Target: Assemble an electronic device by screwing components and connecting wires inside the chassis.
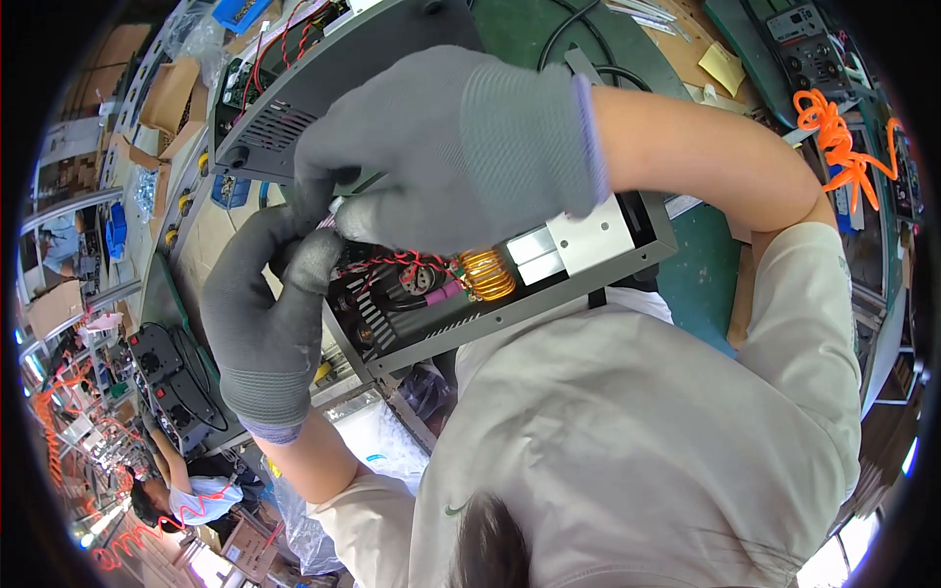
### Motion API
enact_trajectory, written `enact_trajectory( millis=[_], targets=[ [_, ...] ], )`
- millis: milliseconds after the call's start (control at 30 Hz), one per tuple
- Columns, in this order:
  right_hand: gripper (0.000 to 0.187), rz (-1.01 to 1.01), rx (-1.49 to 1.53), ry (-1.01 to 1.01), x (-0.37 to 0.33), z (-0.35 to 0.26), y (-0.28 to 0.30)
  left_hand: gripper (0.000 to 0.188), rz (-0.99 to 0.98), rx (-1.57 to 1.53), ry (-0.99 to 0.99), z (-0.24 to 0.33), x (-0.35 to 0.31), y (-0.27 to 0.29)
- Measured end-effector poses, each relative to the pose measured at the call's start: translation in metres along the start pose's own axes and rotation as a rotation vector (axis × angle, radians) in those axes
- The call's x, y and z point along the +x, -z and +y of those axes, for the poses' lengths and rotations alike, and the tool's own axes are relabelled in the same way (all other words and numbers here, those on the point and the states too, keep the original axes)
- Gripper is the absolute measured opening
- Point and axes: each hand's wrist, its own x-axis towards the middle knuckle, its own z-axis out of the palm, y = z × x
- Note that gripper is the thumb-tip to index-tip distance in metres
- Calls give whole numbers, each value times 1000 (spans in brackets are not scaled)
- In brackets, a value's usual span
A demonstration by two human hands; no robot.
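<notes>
An open dark metal chassis (510, 318) lies in front of my body. In it are a copper-wound coil (486, 275), twisted red and black wires (417, 260), a purple sleeve (444, 293) and silver metal blocks (591, 235). Over the chassis's left end, my two grey-gloved hands meet fingertip to fingertip. My left hand (263, 318) is closed, thumb against fingers. My right hand (407, 147) reaches across from the right, its fingers pinched too. A small pale and purplish piece shows between the fingertips; its kind is hidden by the gloves.
Beyond my hands stands a dark vented housing (392, 49) with red wires and a circuit board at its left. A cardboard box (176, 103) and a blue bin (230, 191) are at the left. Orange coiled hose (833, 137) hangs right. Another person (186, 500) works at lower left.
</notes>
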Motion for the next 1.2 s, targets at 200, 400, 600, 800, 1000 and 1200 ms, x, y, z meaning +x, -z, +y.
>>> enact_trajectory(
  millis=[200,400,600,800,1000,1200],
  targets=[
    [41,-363,-487,-135,1,-13,-9,23,118,183,-183,2,-2,11],
    [49,-772,-260,-43,-14,-43,1,19,15,44,-78,10,13,-12],
    [40,-699,-248,87,-47,-35,-10,17,-220,205,87,-14,15,-41],
    [40,235,-58,-61,-93,5,26,19,-333,462,-86,-18,11,-54],
    [40,269,-29,-67,-84,16,16,20,-505,688,49,-11,16,-60],
    [40,320,5,-52,-99,33,13,27,-426,797,16,-25,12,-72]
  ],
)
